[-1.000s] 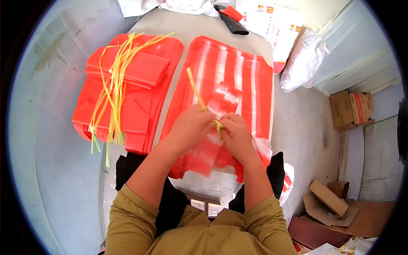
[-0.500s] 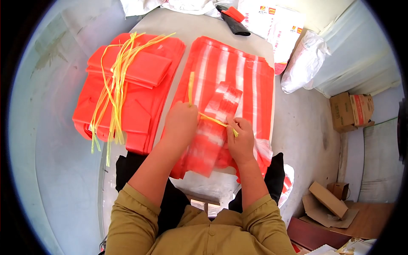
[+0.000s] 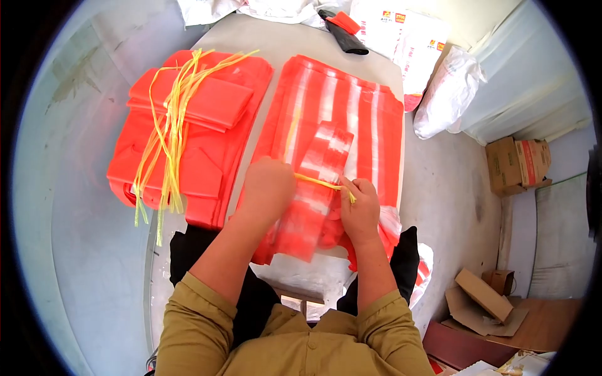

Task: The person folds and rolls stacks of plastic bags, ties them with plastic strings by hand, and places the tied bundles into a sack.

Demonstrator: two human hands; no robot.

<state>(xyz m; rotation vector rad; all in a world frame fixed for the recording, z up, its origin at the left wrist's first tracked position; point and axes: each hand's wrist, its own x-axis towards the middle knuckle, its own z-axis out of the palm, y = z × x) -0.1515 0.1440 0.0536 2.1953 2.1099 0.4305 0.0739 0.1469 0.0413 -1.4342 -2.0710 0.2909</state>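
A folded bundle of clear-and-red striped plastic bags [image 3: 326,153] lies on a flat stack of red-and-white striped plastic bags [image 3: 364,125]. Across the bundle's middle runs a yellow plastic strip [image 3: 316,182], stretched between my two hands. My left hand [image 3: 268,188] is closed in a fist on the strip at the bundle's left side, and a loose end points away from it. On the right, my right hand [image 3: 360,207] pinches the strip, with a short tail sticking out past the fingers. Whether the strip is knotted cannot be seen.
Left of the striped stack is a pile of folded red bags [image 3: 207,150] with several yellow strips [image 3: 175,113] laid over it. Both rest on a pale table [image 3: 251,31]. A black-and-red roll [image 3: 345,31] lies at the far edge. White sacks [image 3: 448,94] and cardboard boxes [image 3: 508,163] stand right.
The strip's left loose end has swung from upright to lie lower, slanting over the stack. Both hands have shifted slightly towards me, and the strip stays stretched over the bundle.
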